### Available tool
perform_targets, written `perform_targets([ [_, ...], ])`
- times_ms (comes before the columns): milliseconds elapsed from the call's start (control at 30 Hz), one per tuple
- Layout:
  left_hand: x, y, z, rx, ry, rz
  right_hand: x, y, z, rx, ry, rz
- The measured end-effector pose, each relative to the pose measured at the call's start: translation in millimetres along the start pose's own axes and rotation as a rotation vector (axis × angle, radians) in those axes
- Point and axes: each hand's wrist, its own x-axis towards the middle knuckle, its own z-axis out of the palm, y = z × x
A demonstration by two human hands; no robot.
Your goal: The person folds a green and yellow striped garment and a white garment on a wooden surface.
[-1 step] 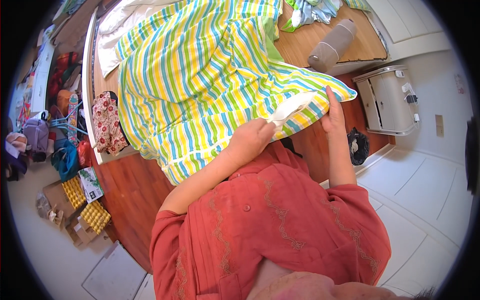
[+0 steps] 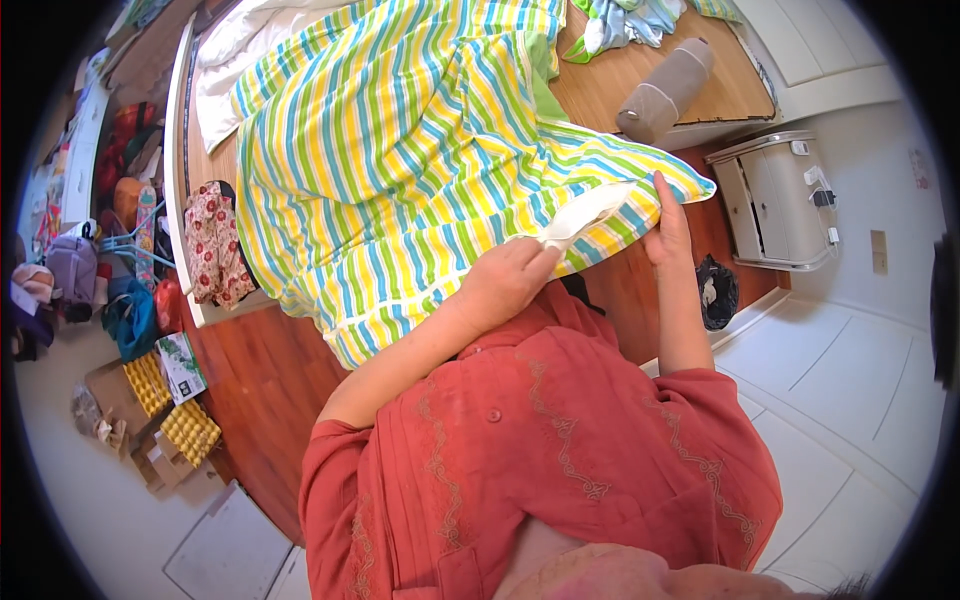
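Note:
A duvet cover [image 2: 385, 150] with yellow, green, blue and white stripes spreads over the bed and hangs past its near edge. My left hand [image 2: 508, 283] is closed in a pinch on the cover's near edge, beside a gap where white cloth [image 2: 588, 213] shows. Further right, my right hand [image 2: 668, 232] grips the cover close to its pointed corner, which sticks out beyond the fingers. Between the two hands the edge is lifted off the bed. The fingertips of my right hand are partly hidden by the fabric.
On the bed's wooden board [image 2: 590, 95] lie a grey-brown roll [image 2: 665, 90] and crumpled cloths [image 2: 625, 25]. A beige cabinet [image 2: 775, 200] and a black bag [image 2: 717, 292] stand at the right. Floral fabric [image 2: 215, 245] sits by the left bed edge; egg trays [image 2: 190, 432] lie at the lower left.
My left hand has shifted very slightly to the right along the cover's edge. Otherwise nothing visibly differs.

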Motion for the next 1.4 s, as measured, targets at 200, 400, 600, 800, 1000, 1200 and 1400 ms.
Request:
perform_targets([
  [200, 12, -5, 22, -0.407, -0.499, -0.211, -2, 10, 4, 0.000, -0.082, -0.019],
  [400, 39, 6, 3, -0.817, -0.612, -0.282, -5, 13, 7, 0.036, -0.119, -0.030],
  [600, 45, -9, -5, -0.894, -0.613, -0.637, 9, 11, -18, -0.006, 0.101, -0.131],
  [800, 3, -40, -49, -0.326, -0.487, -0.512, 29, 27, -65, 0.002, 0.349, -0.167],
  [1000, -42, -45, -30, -0.296, 0.096, -0.372, 65, 61, -108, -0.238, 0.303, 0.052],
  [1200, -70, -69, -26, -0.007, 0.047, -0.517, 24, 20, -81, -1.525, -0.031, 0.431],
  [1400, -81, -70, -16, 0.068, -0.028, -0.486, -6, 35, 25, -1.283, -0.353, -0.227],
])
